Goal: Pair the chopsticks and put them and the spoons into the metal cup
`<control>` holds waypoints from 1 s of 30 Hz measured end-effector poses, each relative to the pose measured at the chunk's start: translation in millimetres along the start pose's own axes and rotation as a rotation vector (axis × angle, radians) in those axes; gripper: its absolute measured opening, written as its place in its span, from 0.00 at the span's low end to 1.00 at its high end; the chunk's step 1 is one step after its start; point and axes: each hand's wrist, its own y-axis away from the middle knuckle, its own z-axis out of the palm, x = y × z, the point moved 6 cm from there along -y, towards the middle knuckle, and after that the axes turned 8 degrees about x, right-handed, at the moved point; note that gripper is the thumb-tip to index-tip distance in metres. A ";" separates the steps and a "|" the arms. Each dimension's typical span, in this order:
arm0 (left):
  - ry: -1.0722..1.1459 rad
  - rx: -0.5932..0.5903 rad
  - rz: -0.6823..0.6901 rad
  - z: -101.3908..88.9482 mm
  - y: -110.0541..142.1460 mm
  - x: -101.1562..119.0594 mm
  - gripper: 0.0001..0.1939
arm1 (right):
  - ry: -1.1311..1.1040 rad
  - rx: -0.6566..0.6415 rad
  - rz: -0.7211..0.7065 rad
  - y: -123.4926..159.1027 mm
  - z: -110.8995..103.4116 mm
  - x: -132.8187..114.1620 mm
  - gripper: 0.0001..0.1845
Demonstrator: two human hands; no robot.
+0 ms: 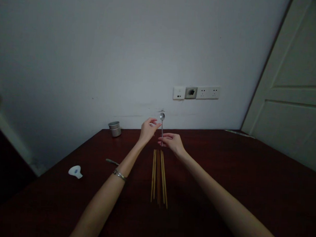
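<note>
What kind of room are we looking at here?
Probably an indoor room in somebody's home, though I can't be sure. There's a dark red table against a plain wall, wall sockets above it, and chopsticks laid out.

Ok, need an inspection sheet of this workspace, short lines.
Surface: dark red table, dim light.
Job's things: metal spoon upright, bowl up; chopsticks side by side on the table.
Clutter: metal cup at the far left; white spoon nearer; slender handle, partly hidden by the left arm.
Grippers: bare hands; right hand holds the metal spoon's lower handle; left hand beside its neck, contact unclear.
Cables: nothing seen.
Surroundings: wall with sockets behind; door right.
</note>
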 end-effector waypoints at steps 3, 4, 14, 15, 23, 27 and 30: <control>-0.246 -0.115 0.396 -10.5 9.0 35.8 0.19 | 0.160 0.027 -0.127 -8.4 -13.2 -18.0 0.04; -0.318 -0.184 0.480 -10.2 13.9 43.2 0.20 | 0.249 0.018 -0.184 -9.2 -16.4 -25.3 0.03; -0.349 -0.436 0.464 10.5 32.0 44.1 0.14 | 0.813 -0.061 -0.430 5.7 -31.1 -79.9 0.06; -0.318 -0.433 0.443 10.6 31.9 43.7 0.13 | 0.812 -0.068 -0.426 7.3 -31.6 -83.1 0.06; -0.135 -0.561 0.335 24.3 39.3 42.4 0.09 | 0.659 -0.065 -0.327 7.6 -38.0 -90.1 0.06; 0.080 -0.639 0.077 32.8 43.2 36.7 0.10 | 0.466 -0.033 -0.288 -0.5 -41.7 -85.9 0.15; 0.192 -0.677 -0.089 38.8 47.3 31.7 0.13 | 0.401 -0.015 -0.339 -3.0 -40.3 -84.5 0.22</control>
